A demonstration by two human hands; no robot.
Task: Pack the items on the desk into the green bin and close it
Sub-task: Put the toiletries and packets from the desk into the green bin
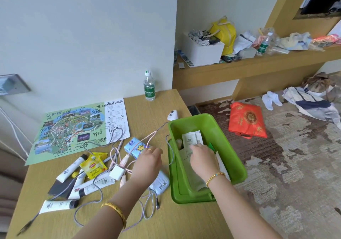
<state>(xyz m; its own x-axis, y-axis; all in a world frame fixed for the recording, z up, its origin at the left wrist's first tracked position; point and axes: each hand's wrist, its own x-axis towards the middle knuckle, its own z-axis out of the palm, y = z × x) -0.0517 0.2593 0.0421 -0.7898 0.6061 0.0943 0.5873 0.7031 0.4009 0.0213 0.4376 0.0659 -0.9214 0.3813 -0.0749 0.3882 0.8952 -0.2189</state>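
right hand [202,156] pressing sachets [191,139] flat inside green bin [230,146], saving room | left hand [149,160] hovering loose-fingered, empty, over cables [118,157]

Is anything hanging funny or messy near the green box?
Yes. A grey cable droops over the green bin's left wall, half in, half on the desk, tangled with pink cables. It could stop the lid closing.

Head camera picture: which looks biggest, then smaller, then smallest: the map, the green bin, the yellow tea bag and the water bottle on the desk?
1. Map and green bin: they look about alike, so I won't rank them.
2. Water bottle, though it stands farther back.
3. Yellow tea bag, smallest.
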